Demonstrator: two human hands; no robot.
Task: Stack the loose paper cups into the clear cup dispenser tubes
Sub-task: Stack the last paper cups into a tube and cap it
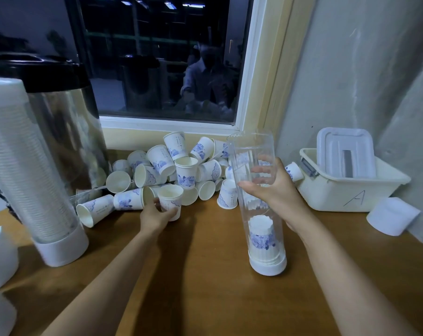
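A clear dispenser tube (pixel 254 154) stands upright on its white base (pixel 268 266) on the wooden table, right of centre. Upturned paper cups (pixel 262 235) with blue flower print sit stacked at its bottom. My right hand (pixel 276 190) grips the tube around its middle. A pile of loose white-and-blue paper cups (pixel 186 170) lies against the wall under the window. At the pile's front edge my left hand (pixel 154 215) grips one upright paper cup (pixel 170 197).
A second tube filled with clear plastic cups (pixel 23 166) stands at the left on a white base, in front of a steel urn (pixel 67 132). A cream bin marked A (pixel 351 190) and a white roll (pixel 392 215) sit at the right by the wall.
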